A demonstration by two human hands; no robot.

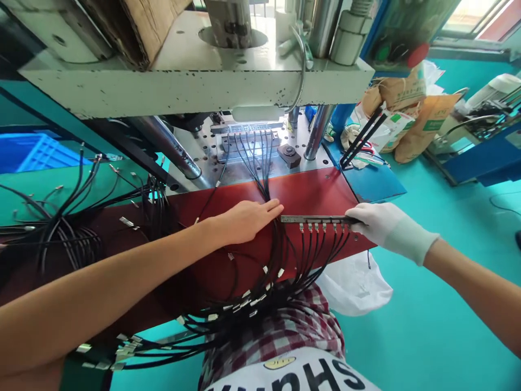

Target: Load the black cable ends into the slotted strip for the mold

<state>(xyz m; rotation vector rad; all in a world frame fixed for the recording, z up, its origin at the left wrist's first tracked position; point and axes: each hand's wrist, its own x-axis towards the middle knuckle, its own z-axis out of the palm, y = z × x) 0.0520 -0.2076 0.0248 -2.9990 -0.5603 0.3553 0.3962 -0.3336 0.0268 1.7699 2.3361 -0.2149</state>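
My bare left hand [248, 220] is closed over a bundle of black cables [264, 187] above the red tabletop, its fingers pointing right. My thumb is hidden. Those cables fan out from a metal mold [248, 145] on the press bed and gather under my fingers. Just right of my fingertips lies a narrow metal bar [315, 219]. My right hand [386, 225], in a white glove, grips this bar's right end. A row of small metal cable connectors [316, 228] sits along its near edge, with black cables hanging toward my lap.
The press's heavy pale plate [195, 89] overhangs the mold, between steel columns [319, 133]. More black cables with metal ends [69, 228] lie at left. A dark metal block [288, 156] stands on the bed. A control box with a red button [418, 54] is at upper right.
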